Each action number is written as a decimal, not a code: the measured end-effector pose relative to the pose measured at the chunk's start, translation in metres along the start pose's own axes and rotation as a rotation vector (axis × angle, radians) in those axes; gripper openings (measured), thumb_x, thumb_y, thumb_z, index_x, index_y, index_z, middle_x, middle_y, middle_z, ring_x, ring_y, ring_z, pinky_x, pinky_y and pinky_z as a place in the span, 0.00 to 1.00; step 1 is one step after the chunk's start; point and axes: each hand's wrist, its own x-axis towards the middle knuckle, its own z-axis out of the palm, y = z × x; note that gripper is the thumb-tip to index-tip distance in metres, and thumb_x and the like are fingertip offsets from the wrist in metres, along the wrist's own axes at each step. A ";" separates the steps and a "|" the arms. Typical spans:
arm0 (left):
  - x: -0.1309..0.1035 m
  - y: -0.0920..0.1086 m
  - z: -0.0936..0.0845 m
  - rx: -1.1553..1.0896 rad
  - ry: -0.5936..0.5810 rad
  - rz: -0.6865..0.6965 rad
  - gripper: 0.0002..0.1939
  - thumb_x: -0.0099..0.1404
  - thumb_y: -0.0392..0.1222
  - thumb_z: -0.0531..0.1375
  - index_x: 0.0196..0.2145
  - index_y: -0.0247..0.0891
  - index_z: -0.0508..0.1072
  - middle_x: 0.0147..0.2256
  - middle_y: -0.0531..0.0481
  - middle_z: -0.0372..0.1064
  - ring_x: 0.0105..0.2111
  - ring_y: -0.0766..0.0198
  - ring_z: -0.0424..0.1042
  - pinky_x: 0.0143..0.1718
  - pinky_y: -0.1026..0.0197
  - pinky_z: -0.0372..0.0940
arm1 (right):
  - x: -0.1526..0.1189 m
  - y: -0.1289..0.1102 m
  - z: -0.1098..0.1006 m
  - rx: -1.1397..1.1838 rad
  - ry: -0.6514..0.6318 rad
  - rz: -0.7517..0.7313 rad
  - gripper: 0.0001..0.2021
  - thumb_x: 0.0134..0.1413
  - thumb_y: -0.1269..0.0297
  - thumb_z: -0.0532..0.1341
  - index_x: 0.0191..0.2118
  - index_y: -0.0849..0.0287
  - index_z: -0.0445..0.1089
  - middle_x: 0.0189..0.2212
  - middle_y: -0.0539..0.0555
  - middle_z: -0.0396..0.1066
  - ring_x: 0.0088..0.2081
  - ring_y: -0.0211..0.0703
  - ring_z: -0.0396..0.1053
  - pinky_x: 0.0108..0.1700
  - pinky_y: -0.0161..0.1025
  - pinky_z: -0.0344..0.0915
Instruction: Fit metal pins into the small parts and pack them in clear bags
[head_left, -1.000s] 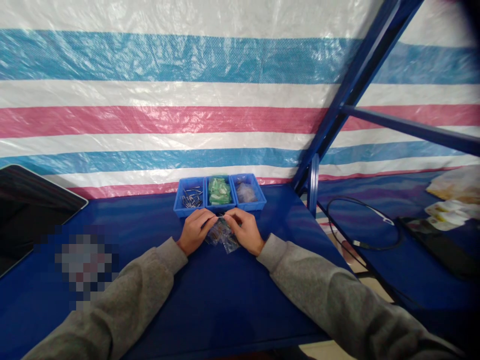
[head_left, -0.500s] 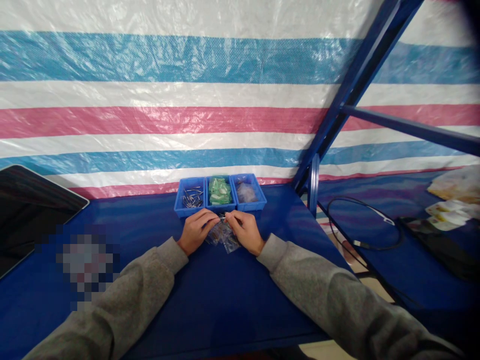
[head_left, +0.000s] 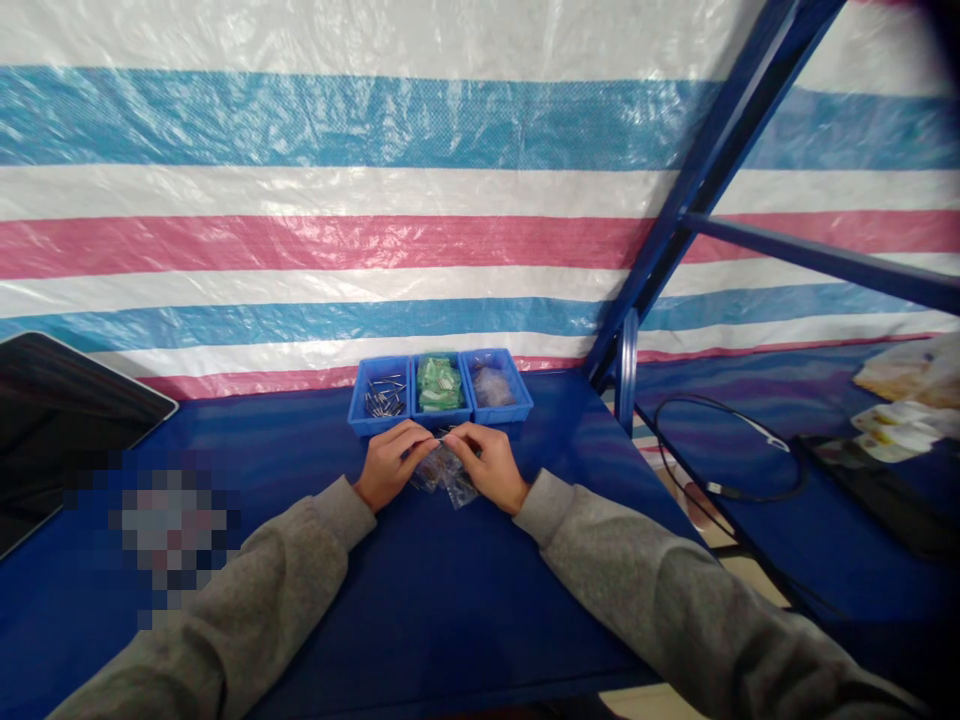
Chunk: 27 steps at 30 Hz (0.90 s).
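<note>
My left hand [head_left: 391, 463] and my right hand [head_left: 489, 464] meet fingertip to fingertip over the table, just in front of three blue bins. Both are closed in a pinch around something small and thin that I cannot make out. Below the fingers lie small clear plastic bags [head_left: 460, 487] with dark slim pieces inside, partly hidden by my hands. The left bin [head_left: 380, 424] holds loose metal pen-like pieces. Green packets [head_left: 439, 384] fill the middle bin, and clear plastic bags [head_left: 493, 386] lie in the right bin.
The bins stand on a blue table [head_left: 450, 610] against a striped plastic sheet [head_left: 337, 240]. A dark screen [head_left: 67, 430] is at the left. A blue metal frame [head_left: 675, 220] rises at the right, beside a second table with a black cable [head_left: 667, 470].
My right fingertips have shifted slightly left, closer to my left fingertips. The bins and bags stay where they were.
</note>
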 end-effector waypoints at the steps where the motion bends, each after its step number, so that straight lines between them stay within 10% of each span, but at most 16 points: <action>1: 0.000 0.000 0.000 -0.004 0.010 0.002 0.06 0.64 0.38 0.55 0.33 0.35 0.71 0.30 0.48 0.69 0.31 0.66 0.68 0.35 0.63 0.64 | 0.000 0.000 0.000 -0.010 -0.005 -0.002 0.13 0.59 0.60 0.54 0.28 0.60 0.70 0.24 0.50 0.69 0.26 0.36 0.64 0.30 0.33 0.59; 16: 0.000 0.000 0.002 -0.018 0.042 -0.005 0.04 0.63 0.36 0.56 0.34 0.36 0.71 0.31 0.49 0.70 0.32 0.66 0.69 0.36 0.63 0.65 | 0.000 0.000 -0.001 -0.088 0.022 0.023 0.20 0.61 0.57 0.50 0.21 0.61 0.66 0.17 0.47 0.61 0.21 0.33 0.59 0.27 0.32 0.54; 27: 0.000 -0.001 0.002 -0.015 0.058 -0.018 0.04 0.63 0.36 0.56 0.34 0.36 0.71 0.31 0.49 0.69 0.32 0.66 0.68 0.35 0.63 0.64 | -0.002 0.001 0.000 0.075 0.029 0.072 0.12 0.58 0.58 0.54 0.36 0.60 0.69 0.28 0.52 0.71 0.27 0.37 0.66 0.32 0.34 0.62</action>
